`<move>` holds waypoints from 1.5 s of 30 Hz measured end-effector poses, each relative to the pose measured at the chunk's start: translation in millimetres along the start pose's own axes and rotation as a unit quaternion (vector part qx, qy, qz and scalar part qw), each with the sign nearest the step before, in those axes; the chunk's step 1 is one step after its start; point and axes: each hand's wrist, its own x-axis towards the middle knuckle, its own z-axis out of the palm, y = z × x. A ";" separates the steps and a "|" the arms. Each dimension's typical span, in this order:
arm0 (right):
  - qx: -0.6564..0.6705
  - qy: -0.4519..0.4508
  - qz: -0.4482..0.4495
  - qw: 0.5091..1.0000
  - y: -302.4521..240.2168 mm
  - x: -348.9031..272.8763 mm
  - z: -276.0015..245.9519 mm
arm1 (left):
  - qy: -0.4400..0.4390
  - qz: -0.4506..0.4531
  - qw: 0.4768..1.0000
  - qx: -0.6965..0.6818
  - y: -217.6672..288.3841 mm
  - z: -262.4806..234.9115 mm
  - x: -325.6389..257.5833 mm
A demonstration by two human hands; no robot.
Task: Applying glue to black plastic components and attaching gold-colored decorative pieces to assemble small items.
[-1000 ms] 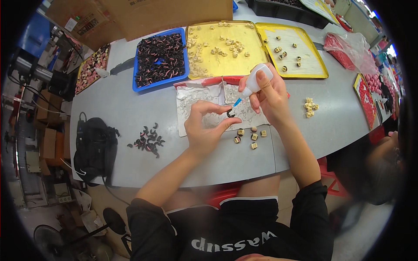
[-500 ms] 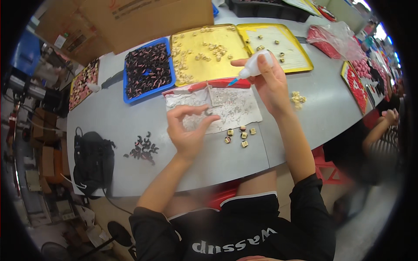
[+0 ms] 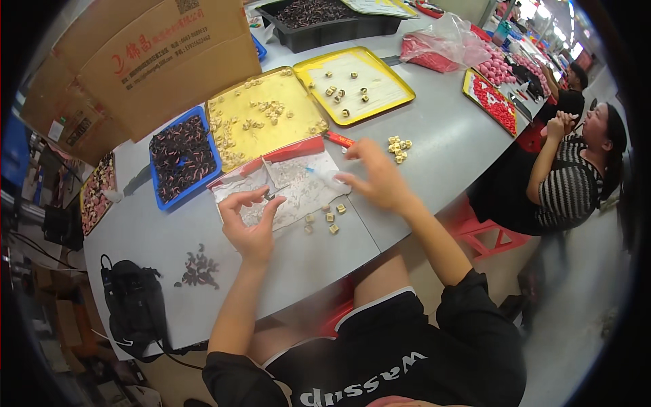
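Note:
My left hand is closed in a pinch on a small dark curved piece, held above a white paper sheet. On the sheet's right part lies a translucent squeeze bottle with a blue tip. My right hand is beside it, fingers spread, with the thumb at the bottle's end. Several cream-and-dark cube-shaped pieces lie at the sheet's near edge. The sheet has a red far border and is strewn with grey bits.
Dark curved pieces lie in a pile at left, near a black bag. Beyond stand a blue tray, two yellow trays and a cardboard box. Cream pieces lie at right. A person sits farther right.
My right hand has lowered the bottle onto the sheet, and its fingers have spread. My left hand keeps its pinch on the dark curved piece. The view has turned to the right.

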 end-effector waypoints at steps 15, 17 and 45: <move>-0.215 -0.037 0.209 0.953 70.8 19.6 -42.2 | -0.028 0.004 0.999 0.039 1.2 1.2 4.9; -0.219 -0.037 0.208 0.953 65.1 20.7 -41.8 | -0.027 0.004 0.999 0.038 0.8 0.9 5.6; 0.527 -0.216 0.223 0.791 -38.5 44.3 44.0 | -0.037 -0.030 0.999 0.012 5.7 3.8 -2.5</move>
